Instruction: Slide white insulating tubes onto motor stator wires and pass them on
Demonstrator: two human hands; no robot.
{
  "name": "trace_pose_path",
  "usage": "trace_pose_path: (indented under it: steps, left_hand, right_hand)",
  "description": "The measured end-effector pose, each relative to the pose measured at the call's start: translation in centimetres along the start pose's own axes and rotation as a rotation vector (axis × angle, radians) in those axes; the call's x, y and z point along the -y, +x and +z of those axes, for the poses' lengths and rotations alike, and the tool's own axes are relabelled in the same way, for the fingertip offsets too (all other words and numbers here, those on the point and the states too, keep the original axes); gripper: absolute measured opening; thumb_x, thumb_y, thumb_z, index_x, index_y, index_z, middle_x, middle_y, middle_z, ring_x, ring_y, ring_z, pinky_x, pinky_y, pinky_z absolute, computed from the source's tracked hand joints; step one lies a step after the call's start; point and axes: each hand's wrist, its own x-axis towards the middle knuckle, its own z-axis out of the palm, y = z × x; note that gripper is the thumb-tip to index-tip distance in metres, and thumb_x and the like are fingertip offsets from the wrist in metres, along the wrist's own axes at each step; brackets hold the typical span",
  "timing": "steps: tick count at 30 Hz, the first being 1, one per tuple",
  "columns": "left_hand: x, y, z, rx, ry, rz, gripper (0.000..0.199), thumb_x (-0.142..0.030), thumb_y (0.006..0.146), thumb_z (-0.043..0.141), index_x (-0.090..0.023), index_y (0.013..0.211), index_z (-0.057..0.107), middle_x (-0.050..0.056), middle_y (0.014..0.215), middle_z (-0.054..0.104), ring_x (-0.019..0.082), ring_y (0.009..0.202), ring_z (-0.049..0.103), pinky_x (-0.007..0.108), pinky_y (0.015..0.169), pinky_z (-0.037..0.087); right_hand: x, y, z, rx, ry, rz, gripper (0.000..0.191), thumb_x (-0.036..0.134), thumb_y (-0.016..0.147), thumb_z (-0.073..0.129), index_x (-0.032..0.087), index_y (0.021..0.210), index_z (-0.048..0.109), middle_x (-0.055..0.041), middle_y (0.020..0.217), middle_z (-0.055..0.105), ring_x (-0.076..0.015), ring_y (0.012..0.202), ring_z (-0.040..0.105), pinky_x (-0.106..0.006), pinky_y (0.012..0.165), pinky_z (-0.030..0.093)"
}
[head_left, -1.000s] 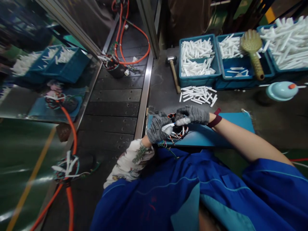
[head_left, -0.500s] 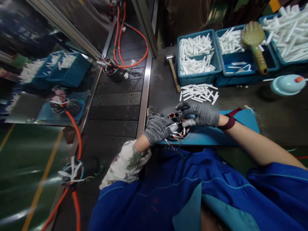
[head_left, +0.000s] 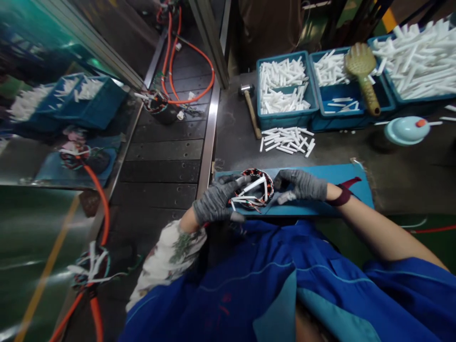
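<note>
A motor stator (head_left: 270,189), a ring of dark and orange windings with white sleeves over its leads, lies on a blue mat (head_left: 313,207) at the bench's front edge. My left hand (head_left: 217,199), in a grey glove, wraps the ring's left side, fingers over the rim and thumb low by the front edge. On the other side my right hand (head_left: 302,185), gloved too, has its thumb and fingers apart beside the rim, with nothing seen between them. Behind the mat lies a loose heap of short white sleeves (head_left: 287,140).
Blue bins (head_left: 261,118) of white sleeves line the back. A yellowish scoop (head_left: 360,61) leans on one. A hammer (head_left: 252,111) lies left of them, a lidded cup (head_left: 406,130) to the right. Leftward, a slatted conveyor (head_left: 164,164) carries another stator (head_left: 162,111) with orange cables.
My right hand has drawn back to the right off the stator. My left hand has shifted left to its side, so the ring and its white sleeves now show.
</note>
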Motion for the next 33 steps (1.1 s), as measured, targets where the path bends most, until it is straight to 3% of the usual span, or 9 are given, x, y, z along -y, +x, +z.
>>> trace_pose_path:
  steps: [3, 7, 10, 15, 18, 21, 23, 26, 33]
  left_hand:
    - [0.9, -1.9, 1.4, -0.017, 0.137, -0.028, 0.085, -0.055, 0.079, 0.081, -0.020, 0.151, 0.052, 0.016, 0.154, 0.052, 0.036, 0.144, 0.044, 0.049, 0.121, 0.035]
    - [0.0, -1.5, 3.5, -0.183, 0.342, -0.144, 0.071, -0.058, 0.084, 0.074, -0.019, 0.142, 0.061, 0.015, 0.125, 0.072, 0.037, 0.126, 0.061, 0.059, 0.123, 0.028]
    - [-1.3, -0.1, 4.4, -0.313, 0.358, -0.192, 0.079, -0.069, 0.074, 0.079, -0.017, 0.133, 0.067, 0.015, 0.110, 0.076, 0.037, 0.111, 0.068, 0.058, 0.115, 0.038]
    - [-3.5, 0.4, 4.8, -0.381, 0.302, -0.383, 0.081, -0.069, 0.067, 0.086, -0.017, 0.127, 0.067, 0.015, 0.112, 0.074, 0.037, 0.106, 0.067, 0.049, 0.099, 0.049]
    - [-4.2, -1.8, 5.4, -0.435, 0.280, -0.411, 0.087, -0.068, 0.073, 0.082, -0.013, 0.137, 0.059, 0.019, 0.116, 0.072, 0.038, 0.107, 0.067, 0.050, 0.097, 0.051]
    - [-4.6, -3.9, 6.5, -0.508, 0.277, -0.260, 0.062, -0.049, 0.090, 0.074, -0.014, 0.139, 0.056, 0.020, 0.127, 0.069, 0.035, 0.118, 0.066, 0.048, 0.101, 0.053]
    - [-4.8, -4.6, 7.3, -0.538, 0.250, -0.206, 0.045, -0.035, 0.098, 0.066, -0.017, 0.138, 0.056, 0.017, 0.131, 0.069, 0.031, 0.120, 0.067, 0.043, 0.100, 0.056]
    - [-5.0, -4.7, 7.9, -0.525, 0.170, -0.232, 0.042, -0.026, 0.102, 0.059, -0.021, 0.144, 0.053, 0.013, 0.134, 0.069, 0.025, 0.121, 0.069, 0.037, 0.099, 0.060]
    - [-4.8, -4.7, 7.7, -0.479, 0.098, -0.281, 0.048, -0.022, 0.102, 0.056, -0.020, 0.150, 0.051, 0.012, 0.132, 0.070, 0.028, 0.120, 0.069, 0.042, 0.104, 0.060]
  right_hand:
    - [-0.4, 0.0, 1.7, -0.067, -0.153, 0.005, 0.059, 0.073, 0.072, 0.078, 0.017, 0.089, 0.068, -0.0049, 0.081, 0.068, -0.0180, 0.071, 0.059, -0.029, 0.066, 0.045]
    - [-1.8, 1.3, 0.3, -0.250, -0.384, -0.025, 0.039, 0.055, 0.095, 0.063, 0.017, 0.101, 0.074, -0.0123, 0.102, 0.073, -0.0246, 0.095, 0.064, -0.039, 0.088, 0.050]
    - [-3.3, 3.1, -2.3, -0.420, -0.596, 0.126, 0.030, 0.040, 0.099, 0.058, 0.017, 0.106, 0.076, -0.0151, 0.117, 0.071, -0.0305, 0.111, 0.060, -0.049, 0.102, 0.045]
    - [-4.3, 5.8, -3.4, -0.456, -0.639, 0.245, 0.023, 0.027, 0.093, 0.058, 0.011, 0.095, 0.074, -0.0241, 0.112, 0.069, -0.0439, 0.121, 0.054, -0.067, 0.102, 0.039]
    - [-3.2, 4.8, -2.0, -0.559, -0.546, 0.173, 0.021, 0.029, 0.092, 0.057, 0.013, 0.094, 0.071, -0.0215, 0.107, 0.070, -0.0388, 0.111, 0.060, -0.062, 0.101, 0.044]
    - [-1.1, 2.4, -0.2, -0.638, -0.306, 0.098, 0.028, 0.042, 0.094, 0.057, 0.018, 0.103, 0.067, -0.0135, 0.099, 0.071, -0.0279, 0.093, 0.065, -0.047, 0.089, 0.055]
    - [0.3, 1.2, 0.5, -0.600, -0.068, 0.049, 0.033, 0.049, 0.093, 0.060, 0.020, 0.108, 0.066, -0.0102, 0.100, 0.072, -0.0243, 0.090, 0.067, -0.042, 0.085, 0.056]
    - [1.3, 0.9, 0.7, -0.475, 0.168, 0.026, 0.035, 0.052, 0.090, 0.064, 0.020, 0.106, 0.069, -0.0079, 0.102, 0.074, -0.0217, 0.092, 0.068, -0.037, 0.085, 0.055]
    - [0.2, 2.4, -0.4, -0.304, 0.281, 0.032, 0.044, 0.058, 0.084, 0.072, 0.018, 0.103, 0.075, -0.0074, 0.099, 0.077, -0.0200, 0.087, 0.069, -0.035, 0.082, 0.055]
